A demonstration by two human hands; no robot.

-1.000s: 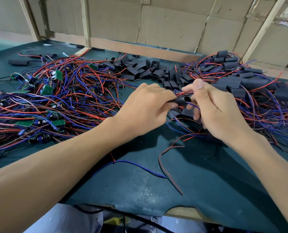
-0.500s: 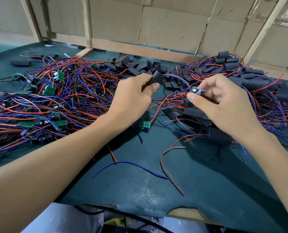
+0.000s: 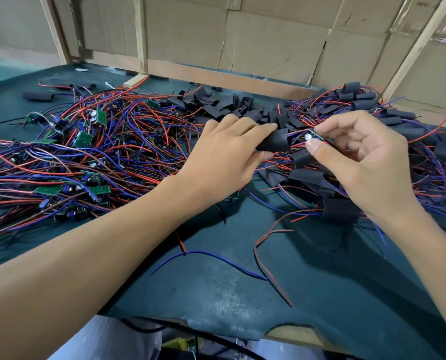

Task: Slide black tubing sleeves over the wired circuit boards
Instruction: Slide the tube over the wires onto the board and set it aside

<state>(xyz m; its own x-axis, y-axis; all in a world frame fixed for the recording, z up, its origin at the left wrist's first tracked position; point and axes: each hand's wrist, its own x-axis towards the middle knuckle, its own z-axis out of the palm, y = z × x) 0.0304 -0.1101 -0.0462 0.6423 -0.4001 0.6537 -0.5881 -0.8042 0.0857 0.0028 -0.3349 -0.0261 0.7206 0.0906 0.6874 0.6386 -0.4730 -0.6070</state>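
Observation:
My left hand (image 3: 224, 157) pinches a flat black tubing sleeve (image 3: 275, 141) between thumb and fingers, its open end turned to the right. My right hand (image 3: 365, 162) pinches a small wired circuit board (image 3: 311, 136) between thumb and forefinger, a short gap right of the sleeve. A silver capacitor shows on the board, and its red and blue wires trail off under my right hand. Both hands hover above the green table mat (image 3: 242, 294).
A tangle of bare green boards with red and blue wires (image 3: 86, 157) covers the left of the mat. Loose black sleeves (image 3: 216, 105) lie heaped at the back centre. Sleeved boards (image 3: 359, 100) pile up at the right. Cardboard walls stand behind.
My left hand has carried the sleeve to the right, toward the board. My right hand has held the board in about the same place. A second ago both hands were together on a sleeved piece.

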